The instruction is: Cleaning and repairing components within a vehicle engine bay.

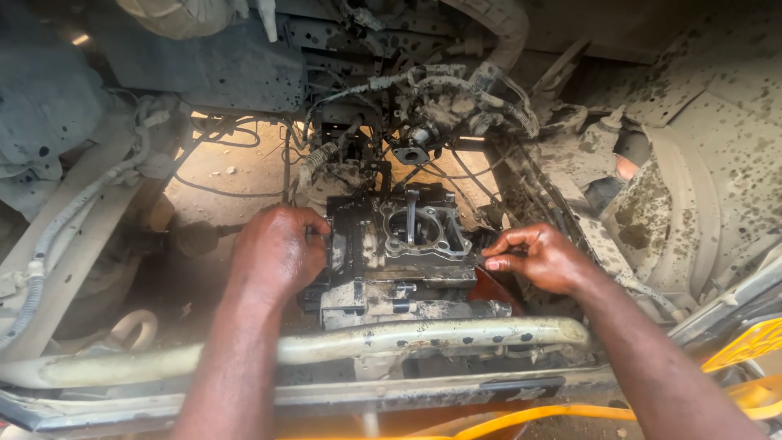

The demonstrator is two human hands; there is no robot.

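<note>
Two hands on the engine block, deep in the dusty bay.
Left hand (277, 253) curls around the metal block (399, 244); right hand (538, 259) pinches its edge, possibly a bolt. Block sits behind the muddy crossbar (456, 336), being steadied; next needs even grip.

The left hand (275, 254) covers the left side of the engine block (403, 244), so its fingertips and whatever they touch are hidden. The right hand (538, 258) pinches something at the block's right edge, too small to tell, perhaps a bolt. A muddy bar (423, 334) hides the block's base. Both forearms run off the bottom edge.
</note>
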